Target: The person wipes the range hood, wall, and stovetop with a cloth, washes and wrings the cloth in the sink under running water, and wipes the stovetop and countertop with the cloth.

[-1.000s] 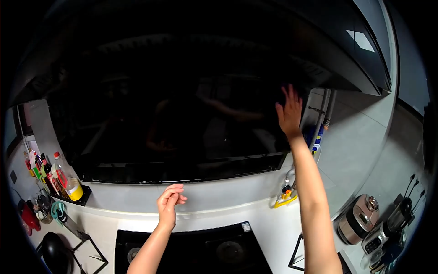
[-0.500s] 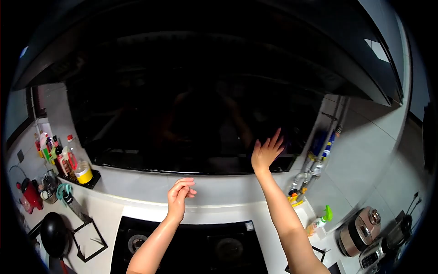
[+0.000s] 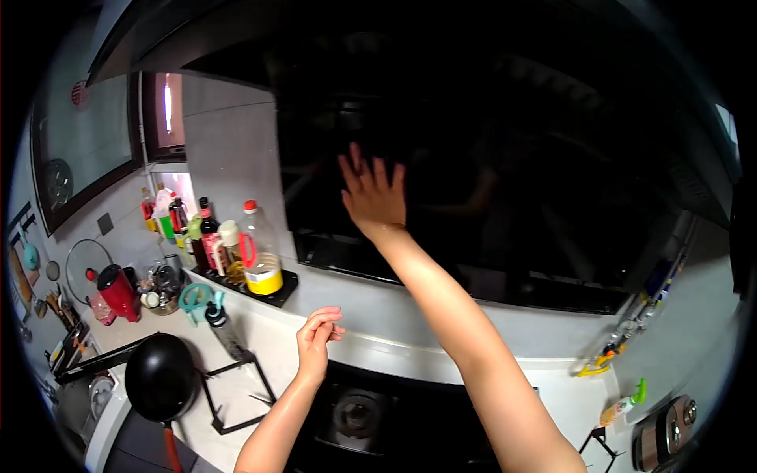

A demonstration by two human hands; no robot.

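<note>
My right hand [image 3: 374, 193] is spread with its palm toward the glossy black panel [image 3: 505, 173] of the range hood, over its left part. Whether the palm touches the glass cannot be told. Nothing is in that hand. Lower down, my left hand [image 3: 318, 339] hovers above the back left of the black gas stove [image 3: 359, 414], its fingers loosely curled and apart, holding nothing. The oil bottle [image 3: 262, 252] with a red cap stands to the upper left of my left hand.
A black wok [image 3: 162, 377] and a black metal rack [image 3: 236, 394] are left of the stove. Bottles stand on a black tray [image 3: 276, 298]. A red kettle [image 3: 118, 293] sits far left. At right are a spray bottle [image 3: 623, 405], pipes and a rice cooker [image 3: 666, 433].
My right hand has swept from the panel's right side down and across to its left part. The view has turned left. My left hand keeps its loose curl near the same place in view.
</note>
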